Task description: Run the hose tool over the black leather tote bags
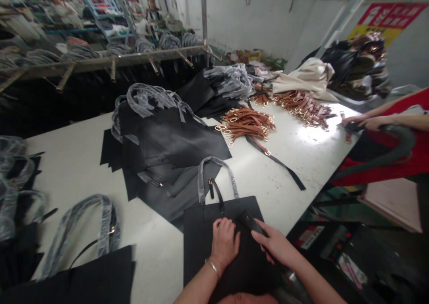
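A white table [161, 250] is carrying everything here. A black bag [197, 237] is lying flat beneath the left hand [225, 242]; more black bags [100, 275] are lying left of it, and a heap of black bags [187, 138] is spreading beyond it. Beyond the right hand [277, 246], a black strap [286, 167] is trailing from a brown strap pile [248, 124]; farther off, a second strap pile [301, 109] is resting.

A slim silver bangle [213, 267] circles the left wrist [217, 263]; both forearms [198, 287] and the fingers [225, 225] are bare.
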